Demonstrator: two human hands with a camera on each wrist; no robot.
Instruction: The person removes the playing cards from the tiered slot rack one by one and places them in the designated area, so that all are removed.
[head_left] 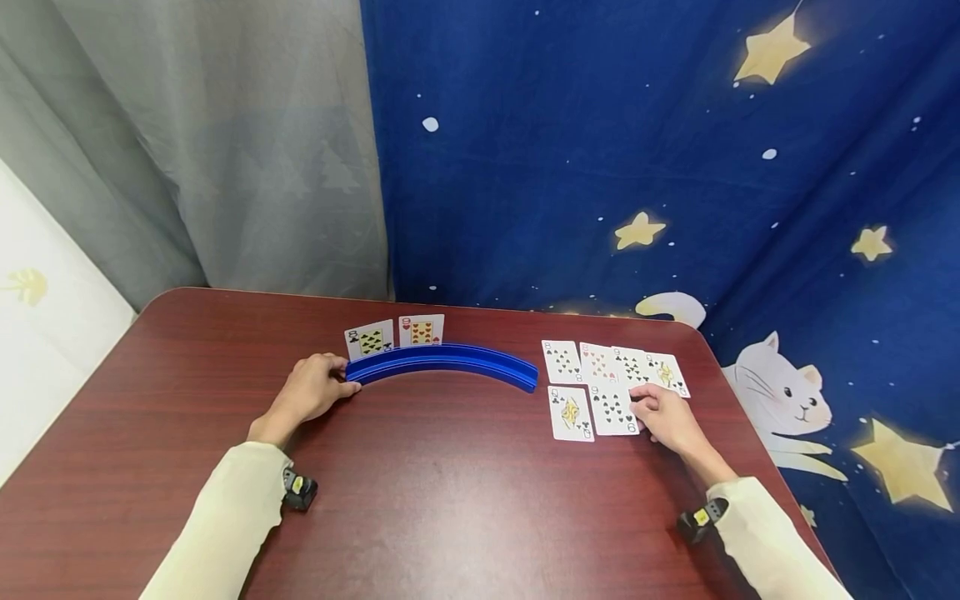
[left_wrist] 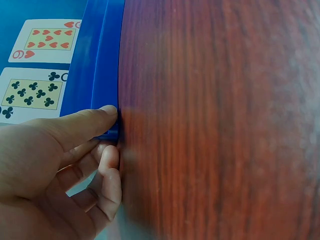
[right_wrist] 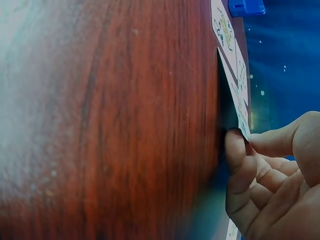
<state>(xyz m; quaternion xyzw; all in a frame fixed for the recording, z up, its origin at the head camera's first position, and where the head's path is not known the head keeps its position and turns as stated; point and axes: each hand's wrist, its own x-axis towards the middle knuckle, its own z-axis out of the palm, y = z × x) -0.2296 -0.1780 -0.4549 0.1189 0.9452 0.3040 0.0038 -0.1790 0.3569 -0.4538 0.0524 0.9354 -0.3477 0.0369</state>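
Observation:
My left hand [head_left: 312, 387] grips the left end of a curved blue card holder [head_left: 450, 357], thumb on top and fingertips against its end. Two playing cards stand in the holder: a clubs card [left_wrist: 32, 93] nearest the left hand and a nine of hearts [left_wrist: 46, 41] beside it. My right hand [head_left: 667, 417] pinches the right edge of a nine of spades [head_left: 611, 408] between thumb and fingers. In the right wrist view that pinched card [right_wrist: 232, 97] is tilted, its near edge raised off the table.
Left of the pinched card lies a clubs face card [head_left: 570, 414]. Behind are a black-suited card [head_left: 561, 362], a red-suited card [head_left: 596, 360], a clubs card [head_left: 628, 363] and another face card [head_left: 667, 372], partly overlapping. Curtains [head_left: 510, 167] hang behind the brown table [head_left: 450, 500].

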